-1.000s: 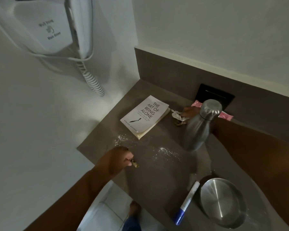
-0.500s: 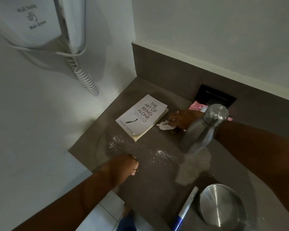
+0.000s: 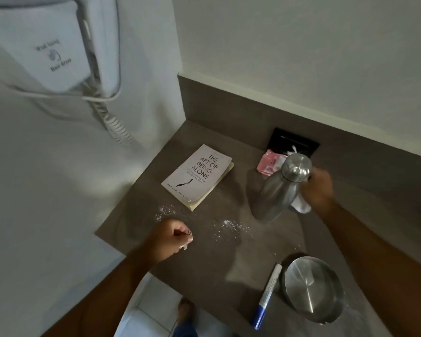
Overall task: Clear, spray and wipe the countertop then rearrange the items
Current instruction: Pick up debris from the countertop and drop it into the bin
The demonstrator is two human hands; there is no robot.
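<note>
A: Looking down, where are your hands on the countertop [image 3: 204, 283]?

B: Your left hand [image 3: 171, 239] is curled into a fist over the near left edge, pinching a small pale scrap I cannot identify. Your right hand [image 3: 319, 188] is closed around a crumpled white tissue [image 3: 300, 206], pressed against the far side of the steel bottle [image 3: 277, 190].

A: Is the bottle in your grip?

B: I cannot tell; your fingers sit right behind it, and it stands tilted in this wide view, base on the counter.

A: What else lies there?

B: A paperback book [image 3: 197, 176], "The Art of Being Alone", lies flat at the far left. White crumbs [image 3: 231, 226] are scattered between the book and your left hand. A pink packet [image 3: 269, 164] rests by the black wall socket [image 3: 293, 142] at the far edge. Near right, a blue-capped marker [image 3: 266, 296] lies just beside a round steel bowl [image 3: 312, 285]. A white hair dryer [image 3: 58, 49] hangs on the left wall.
</note>
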